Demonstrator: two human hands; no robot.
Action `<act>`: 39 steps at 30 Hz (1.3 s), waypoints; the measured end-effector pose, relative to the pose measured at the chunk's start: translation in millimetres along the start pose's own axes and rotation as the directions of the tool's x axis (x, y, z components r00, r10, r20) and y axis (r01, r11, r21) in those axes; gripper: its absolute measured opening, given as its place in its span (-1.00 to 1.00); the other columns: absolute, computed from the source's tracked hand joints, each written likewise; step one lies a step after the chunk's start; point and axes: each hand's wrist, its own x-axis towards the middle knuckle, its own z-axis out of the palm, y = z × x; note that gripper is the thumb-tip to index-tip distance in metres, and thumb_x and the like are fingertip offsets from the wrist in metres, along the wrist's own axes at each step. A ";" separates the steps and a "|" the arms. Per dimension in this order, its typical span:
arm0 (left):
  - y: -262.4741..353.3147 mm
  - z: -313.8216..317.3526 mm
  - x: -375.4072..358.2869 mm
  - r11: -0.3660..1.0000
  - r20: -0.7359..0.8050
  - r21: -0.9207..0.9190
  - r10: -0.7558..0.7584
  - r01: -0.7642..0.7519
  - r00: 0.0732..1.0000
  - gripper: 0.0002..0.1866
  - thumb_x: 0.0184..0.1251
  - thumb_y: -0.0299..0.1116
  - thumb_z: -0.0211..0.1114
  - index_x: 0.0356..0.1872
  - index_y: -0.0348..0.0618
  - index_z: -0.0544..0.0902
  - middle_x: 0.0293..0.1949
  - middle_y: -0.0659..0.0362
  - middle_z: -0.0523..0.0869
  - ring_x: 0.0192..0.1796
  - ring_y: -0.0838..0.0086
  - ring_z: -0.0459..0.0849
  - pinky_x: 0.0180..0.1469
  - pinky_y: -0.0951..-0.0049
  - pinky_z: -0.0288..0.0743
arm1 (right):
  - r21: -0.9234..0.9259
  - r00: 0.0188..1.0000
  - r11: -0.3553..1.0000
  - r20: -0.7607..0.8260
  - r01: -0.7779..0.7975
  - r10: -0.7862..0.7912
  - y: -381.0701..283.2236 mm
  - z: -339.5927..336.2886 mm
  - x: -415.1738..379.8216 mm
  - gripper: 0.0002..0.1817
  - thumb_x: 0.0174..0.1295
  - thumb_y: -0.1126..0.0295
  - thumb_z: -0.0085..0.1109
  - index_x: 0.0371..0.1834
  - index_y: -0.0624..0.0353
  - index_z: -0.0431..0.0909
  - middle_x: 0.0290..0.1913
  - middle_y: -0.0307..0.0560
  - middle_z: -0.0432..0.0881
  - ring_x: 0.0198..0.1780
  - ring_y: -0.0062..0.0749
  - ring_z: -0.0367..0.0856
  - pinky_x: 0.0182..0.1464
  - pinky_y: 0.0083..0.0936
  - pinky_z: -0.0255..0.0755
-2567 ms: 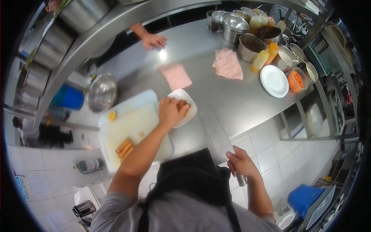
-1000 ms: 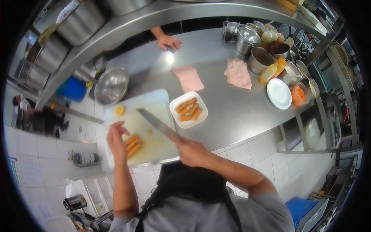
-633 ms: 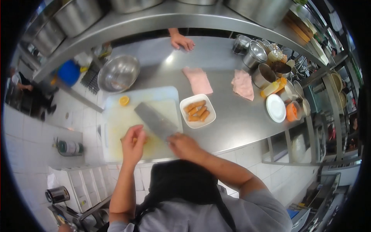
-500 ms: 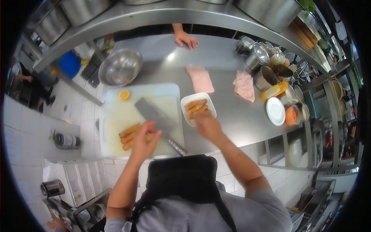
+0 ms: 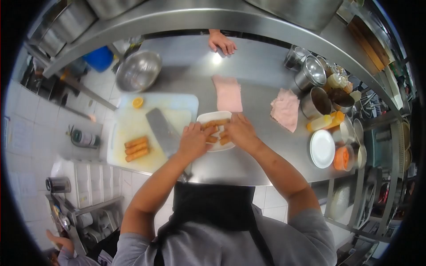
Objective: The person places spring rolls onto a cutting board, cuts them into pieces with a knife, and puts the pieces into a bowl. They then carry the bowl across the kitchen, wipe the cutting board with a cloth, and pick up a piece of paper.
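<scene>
Fried spring rolls [image 5: 217,122] lie in a small white dish [image 5: 202,117] on the steel counter. My left hand [image 5: 194,141] reaches over the dish's left side, its fingers closed on a spring roll. From the right, my right hand [image 5: 242,134] bends over the rim, thumb and fingers around another roll; part of its grip is hidden. Left of the dish, a cleaver [image 5: 159,126] rests on a white cutting board [image 5: 120,122], its handle partly behind my left forearm. Several more spring rolls [image 5: 136,149] lie side by side on the board.
A cut lemon half [image 5: 138,103] sits on the board, with a steel bowl [image 5: 139,71] behind it. Pink cloths [image 5: 228,94] lie on the counter. Plates [image 5: 322,149], bottles and pots crowd the right. Across the counter rests another person's hand [image 5: 222,43]; a shelf hangs above.
My left hand has moved right, from above the board to the dish. Both hands are now in the dish among the rolls. The view has shifted slightly.
</scene>
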 end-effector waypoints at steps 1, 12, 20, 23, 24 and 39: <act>2.5 3.7 0.6 0.999 -0.019 0.015 -0.028 0.028 0.999 -0.39 0.03 -0.16 0.60 0.21 0.19 0.68 -0.02 0.16 0.57 0.09 0.25 0.51 0.13 0.23 0.36 | -0.011 0.999 1.000 -0.041 0.015 -0.015 4.5 1.3 -0.9 -0.86 0.12 0.49 0.27 -0.26 0.19 0.76 -0.06 0.03 0.60 0.11 -0.12 0.51 0.17 -0.27 0.43; 17.5 15.5 7.6 0.988 -0.105 0.143 -0.046 0.061 0.993 -0.43 -0.04 -0.18 0.62 0.10 0.03 0.71 -0.01 0.14 0.56 0.11 0.25 0.50 0.13 0.21 0.35 | 0.022 0.990 1.000 -0.145 0.004 0.000 24.8 13.1 -0.3 -0.87 0.11 0.53 0.25 -0.26 0.22 0.69 -0.17 0.00 0.68 -0.01 -0.15 0.59 0.11 -0.26 0.47; 22.5 16.9 8.2 0.983 -0.120 0.081 -0.152 0.162 0.981 -0.44 -0.12 -0.12 0.65 -0.08 -0.17 0.68 -0.07 0.10 0.62 0.07 0.22 0.55 0.13 0.18 0.35 | 0.166 0.983 0.983 -0.179 0.079 -0.049 22.6 -2.4 -34.8 -0.80 0.24 0.33 0.36 -0.16 0.17 0.66 -0.20 -0.11 0.65 -0.03 -0.20 0.55 0.07 -0.26 0.37; 20.5 29.2 12.8 0.984 -0.090 0.124 -0.116 0.127 0.989 -0.45 -0.15 -0.08 0.66 -0.17 -0.19 0.69 -0.18 0.12 0.66 -0.01 0.23 0.59 0.09 0.20 0.36 | 0.104 0.981 0.990 -0.175 0.097 -0.078 23.4 10.0 -38.0 -0.70 0.16 0.32 0.44 -0.09 0.18 0.65 -0.17 -0.13 0.62 0.00 -0.23 0.52 0.10 -0.27 0.34; 22.3 30.4 13.4 0.986 -0.146 0.134 -0.080 0.100 0.986 -0.47 -0.15 -0.06 0.65 -0.20 -0.18 0.70 -0.21 0.12 0.66 -0.03 0.23 0.60 0.07 0.21 0.36 | 0.095 0.980 0.991 -0.184 0.090 -0.071 23.0 11.9 -37.0 -0.68 0.15 0.32 0.44 -0.07 0.18 0.65 -0.15 -0.13 0.62 0.01 -0.23 0.51 0.11 -0.27 0.34; -78.1 -70.8 -120.3 0.839 -0.569 -0.287 -0.538 0.463 0.622 -0.56 0.15 -0.13 0.61 -0.46 -0.27 0.57 -0.29 -0.06 0.64 -0.22 0.01 0.62 -0.14 0.16 0.52 | 0.217 0.962 0.974 -0.274 0.063 -0.002 5.6 4.4 -28.1 -0.50 0.11 0.37 0.46 0.17 0.17 0.61 0.24 -0.01 0.51 0.28 0.03 0.41 0.26 -0.04 0.31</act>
